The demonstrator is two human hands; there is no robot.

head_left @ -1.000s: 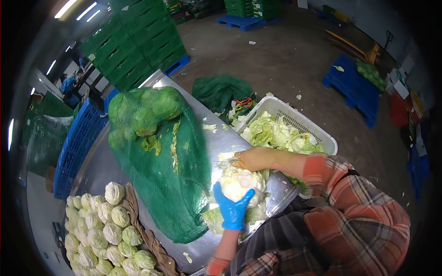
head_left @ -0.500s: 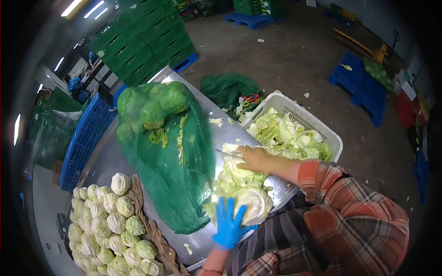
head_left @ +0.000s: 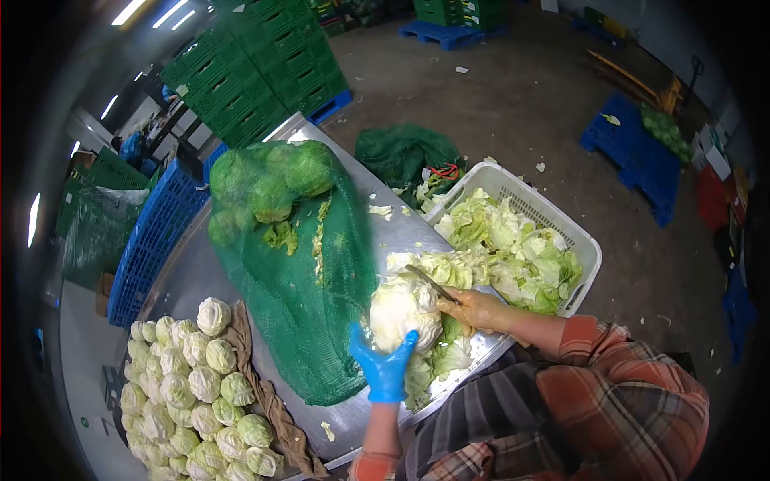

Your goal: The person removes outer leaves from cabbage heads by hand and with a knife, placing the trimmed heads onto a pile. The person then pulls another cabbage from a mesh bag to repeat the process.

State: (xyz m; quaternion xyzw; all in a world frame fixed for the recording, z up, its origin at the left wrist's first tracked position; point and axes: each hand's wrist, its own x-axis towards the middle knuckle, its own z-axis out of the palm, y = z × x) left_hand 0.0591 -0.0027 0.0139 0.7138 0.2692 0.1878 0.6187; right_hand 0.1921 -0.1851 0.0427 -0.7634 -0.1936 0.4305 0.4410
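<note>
A pale, stripped cabbage rests near the front edge of the metal table. My left hand, in a blue glove, grips it from the near left side, thumb and fingers spread round it. Bare, my right hand is closed on a knife at the cabbage's right, with the blade pointing up and left. Loose leaves lie beneath and beside the cabbage. More cut leaves reach toward a white crate full of leaves.
A green net bag with several cabbages covers the table's middle. Trimmed cabbages are piled at the lower left beside a brown cloth. Green crates are stacked behind; a blue pallet lies on the floor.
The cabbage has turned upright and moved up and left, its loose outer leaves now apart from it. My left hand has closed round it; my right hand has moved down and right with the knife.
</note>
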